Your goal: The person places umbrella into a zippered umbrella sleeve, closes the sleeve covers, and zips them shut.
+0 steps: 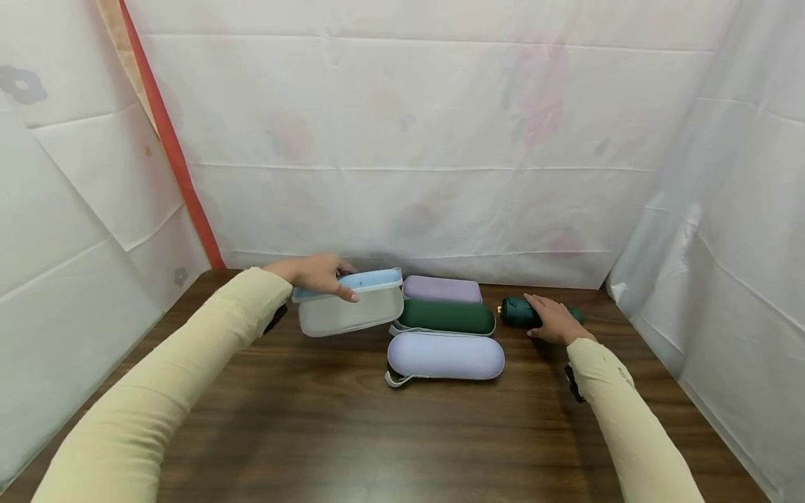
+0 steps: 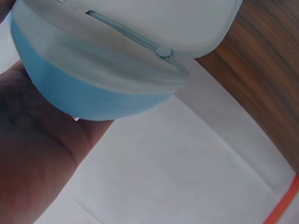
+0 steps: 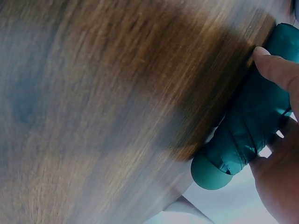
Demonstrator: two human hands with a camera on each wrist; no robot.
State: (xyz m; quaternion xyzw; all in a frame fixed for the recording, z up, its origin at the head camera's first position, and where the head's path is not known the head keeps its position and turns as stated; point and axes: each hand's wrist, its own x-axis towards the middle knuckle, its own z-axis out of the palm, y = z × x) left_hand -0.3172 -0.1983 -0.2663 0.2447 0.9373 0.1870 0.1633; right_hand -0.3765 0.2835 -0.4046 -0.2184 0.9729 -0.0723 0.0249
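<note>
My left hand (image 1: 318, 274) grips a light blue and white zippered case (image 1: 352, 316) by its upper edge, the thumb on the near side. That case is tilted at the back left of the table; its zipper (image 2: 128, 33) shows close up in the left wrist view. At the back right, my right hand (image 1: 553, 320) is around a folded dark green umbrella (image 1: 517, 312), thumb on one side and fingers on the other. The umbrella lies sideways, its rounded handle end (image 3: 211, 173) visible in the right wrist view. The palm partly hides its middle.
Three long cases lie in a column between my hands: a mauve one (image 1: 442, 288) at the back, a dark green one (image 1: 448, 316), and a lavender one (image 1: 446, 355) in front with a wrist strap. White sheets (image 1: 402, 140) enclose the brown wooden table (image 1: 377, 440) behind and at both sides.
</note>
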